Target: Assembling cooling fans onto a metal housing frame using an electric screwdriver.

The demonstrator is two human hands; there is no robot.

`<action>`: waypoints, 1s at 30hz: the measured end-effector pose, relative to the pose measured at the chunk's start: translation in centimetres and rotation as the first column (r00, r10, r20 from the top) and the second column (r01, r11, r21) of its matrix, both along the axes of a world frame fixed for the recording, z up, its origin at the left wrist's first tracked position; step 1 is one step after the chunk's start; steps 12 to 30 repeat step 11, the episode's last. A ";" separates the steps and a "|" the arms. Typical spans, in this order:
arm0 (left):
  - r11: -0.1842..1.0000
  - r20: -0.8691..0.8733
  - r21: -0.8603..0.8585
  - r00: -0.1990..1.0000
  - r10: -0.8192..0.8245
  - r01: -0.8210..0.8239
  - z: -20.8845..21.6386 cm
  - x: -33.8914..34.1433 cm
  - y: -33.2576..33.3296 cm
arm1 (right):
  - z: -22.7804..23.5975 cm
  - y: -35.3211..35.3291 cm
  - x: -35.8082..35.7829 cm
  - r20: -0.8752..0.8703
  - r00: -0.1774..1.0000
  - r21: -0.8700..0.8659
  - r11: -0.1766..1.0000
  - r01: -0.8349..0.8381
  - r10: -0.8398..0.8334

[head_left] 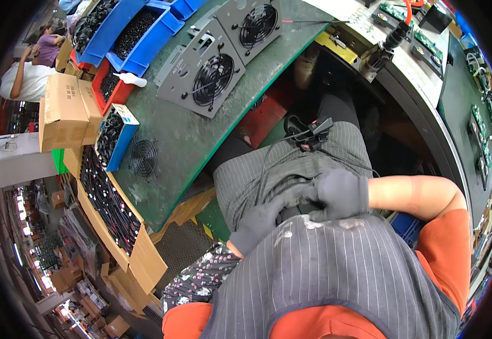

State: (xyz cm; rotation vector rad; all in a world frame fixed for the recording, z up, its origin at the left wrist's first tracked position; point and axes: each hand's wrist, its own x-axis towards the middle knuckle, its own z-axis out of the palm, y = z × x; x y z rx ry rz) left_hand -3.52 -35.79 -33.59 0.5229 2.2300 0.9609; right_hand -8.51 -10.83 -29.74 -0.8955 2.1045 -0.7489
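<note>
Both my hands, in grey gloves, are at my waist over the pinstriped apron. My left hand (255,225) is closed at the left end of a black waist strap (297,212). On the strap's other side, my right hand (341,195) is closed with bent fingers; its fingertips are partly hidden. A black clip-like device (316,131) with a black cable (265,164) lies on my lap, beyond the hands.
On the green bench (170,152) are grey panels with black fans (215,79) and a loose fan guard (143,158). Blue bins (167,28) of screws, a red bin (123,93) and a carton of cables (135,217) stand left. A power screwdriver (377,59) hangs at upper right.
</note>
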 end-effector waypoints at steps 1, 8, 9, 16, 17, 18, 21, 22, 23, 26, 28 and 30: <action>1.000 -0.029 -0.019 1.000 0.003 -0.003 0.4 0.3 0.0 | 0.0 0.0 0.1 -0.036 0.999 -0.014 1.000 -0.028 0.027; 0.995 0.056 0.013 0.994 -0.098 0.097 -0.7 -0.8 -0.4 | -1.8 1.2 0.3 0.011 1.000 -0.019 1.000 -0.019 0.020; 0.987 0.019 0.157 0.999 0.040 -0.042 -0.3 -0.9 -0.6 | -2.1 1.6 0.5 -0.036 0.999 -0.097 0.995 0.020 -0.024; 0.923 -0.001 0.294 0.966 0.259 -0.247 1.6 -0.5 -1.7 | -2.4 3.6 0.8 0.037 0.957 -0.344 0.895 0.283 -0.288; 0.923 -0.001 0.294 0.966 0.259 -0.247 1.6 -0.5 -1.7 | -2.4 3.6 0.8 0.037 0.957 -0.344 0.895 0.283 -0.288; 0.923 -0.001 0.294 0.966 0.259 -0.247 1.6 -0.5 -1.7 | -2.4 3.6 0.8 0.037 0.957 -0.344 0.895 0.283 -0.288; 0.923 -0.001 0.294 0.966 0.259 -0.247 1.6 -0.5 -1.7 | -2.4 3.6 0.8 0.037 0.957 -0.344 0.895 0.283 -0.288; 0.923 -0.001 0.294 0.966 0.259 -0.247 1.6 -0.5 -1.7 | -2.4 3.6 0.8 0.037 0.957 -0.344 0.895 0.283 -0.288; 0.923 -0.001 0.294 0.966 0.259 -0.247 1.6 -0.5 -1.7 | -2.4 3.6 0.8 0.037 0.957 -0.344 0.895 0.283 -0.288; 0.923 -0.001 0.294 0.966 0.259 -0.247 1.6 -0.5 -1.7 | -2.4 3.6 0.8 0.037 0.957 -0.344 0.895 0.283 -0.288; 0.923 -0.001 0.294 0.966 0.259 -0.247 1.6 -0.5 -1.7 | -2.4 3.6 0.8 0.037 0.957 -0.344 0.895 0.283 -0.288; 0.923 -0.001 0.294 0.966 0.259 -0.247 1.6 -0.5 -1.7 | -2.4 3.6 0.8 0.037 0.957 -0.344 0.895 0.283 -0.288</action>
